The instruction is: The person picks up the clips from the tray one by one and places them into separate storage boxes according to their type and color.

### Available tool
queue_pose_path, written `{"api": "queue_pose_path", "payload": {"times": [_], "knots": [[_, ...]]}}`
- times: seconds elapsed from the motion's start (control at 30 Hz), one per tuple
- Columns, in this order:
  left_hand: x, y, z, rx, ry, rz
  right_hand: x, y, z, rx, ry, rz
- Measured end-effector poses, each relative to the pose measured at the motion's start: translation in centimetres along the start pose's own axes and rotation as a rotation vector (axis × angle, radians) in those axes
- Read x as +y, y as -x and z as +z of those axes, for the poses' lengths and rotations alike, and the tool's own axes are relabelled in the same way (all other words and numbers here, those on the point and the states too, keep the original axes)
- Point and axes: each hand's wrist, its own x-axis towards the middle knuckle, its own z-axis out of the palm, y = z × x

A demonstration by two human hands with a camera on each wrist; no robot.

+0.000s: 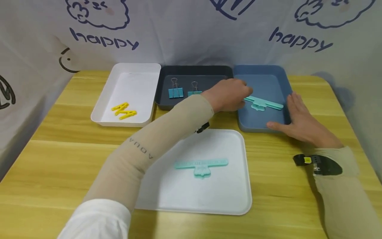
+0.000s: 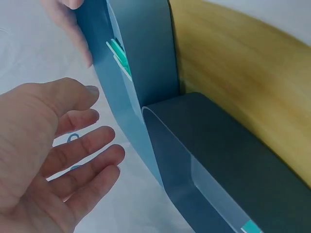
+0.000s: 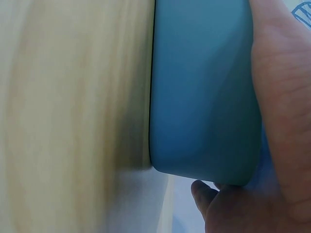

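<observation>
My left hand [image 1: 229,94] hovers by the left wall of the blue tray [image 1: 265,123], its fingers loosely bent. In the left wrist view that hand [image 2: 58,145] has nothing between thumb and fingers. A mint-green long-bar clip [image 1: 264,103] lies inside the blue tray, its left end partly hidden behind the left hand in the head view. My right hand [image 1: 304,122] rests against the blue tray's right front corner, fingers along the right side and thumb at the front. Another mint-green long-bar clip [image 1: 201,164] lies on the white flat tray [image 1: 229,196].
A dark grey tray [image 1: 206,70] with teal binder clips [image 1: 176,92] stands left of the blue one. Further left is a white tray [image 1: 134,79] holding yellow clips [image 1: 128,114]. A printed cloth [image 1: 197,39] hangs behind the wooden table [image 1: 283,186].
</observation>
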Motion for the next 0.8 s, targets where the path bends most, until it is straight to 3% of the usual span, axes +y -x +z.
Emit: {"api": "queue_pose_path", "payload": {"times": [0.8], "knots": [[1.7,3.9,1.0,-0.003,-0.083,0.085,-0.4,0.1,-0.1,-0.001,0.009,0.009]]}}
